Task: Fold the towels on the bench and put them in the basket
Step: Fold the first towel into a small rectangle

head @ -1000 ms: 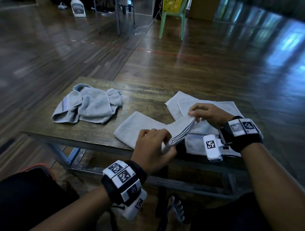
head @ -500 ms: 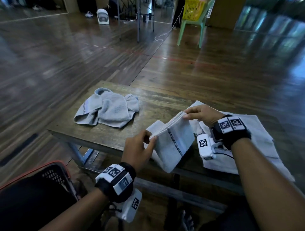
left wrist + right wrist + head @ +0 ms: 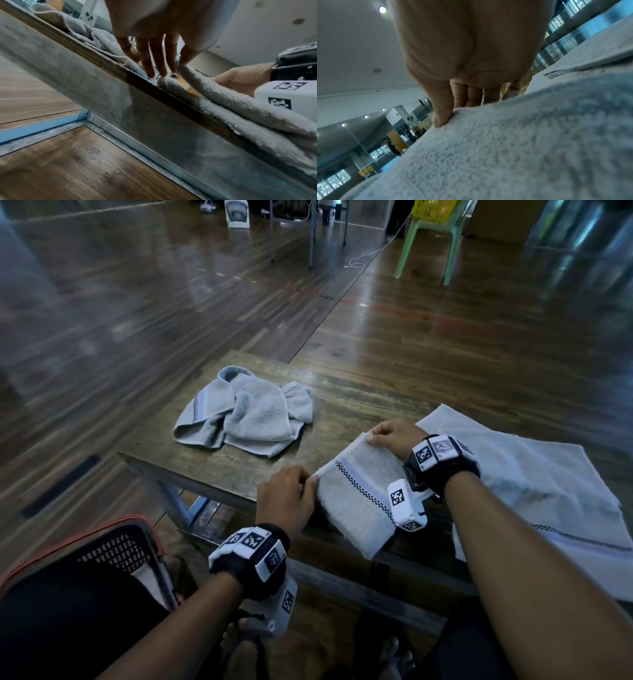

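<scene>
A folded grey towel point(image 3: 356, 501) with a checkered stripe lies at the front edge of the wooden bench point(image 3: 239, 474), hanging partly over it. My left hand point(image 3: 286, 499) pinches its near-left corner, and my right hand point(image 3: 390, 436) pinches its far corner. In the left wrist view the fingers point(image 3: 154, 63) meet the thumb on the towel's thick folded edge point(image 3: 223, 100). In the right wrist view the thumb point(image 3: 441, 115) presses the towel point(image 3: 505, 148) from above. A crumpled grey towel point(image 3: 246, 412) lies at the bench's left end. A flat towel point(image 3: 534, 484) is spread at the right. The basket point(image 3: 113, 546) stands low left.
The basket is dark mesh with an orange rim, partly behind my knee. A green plastic chair point(image 3: 431, 234) carrying a yellow basket stands far back on the shiny wooden floor. Table legs and a cable sit near it. A bare foot point(image 3: 397, 655) shows under the bench.
The towel went from a long strip to a shorter folded rectangle, raised by its edge, then laid on the bench front. Both hands kept their grip. The view swung right.
</scene>
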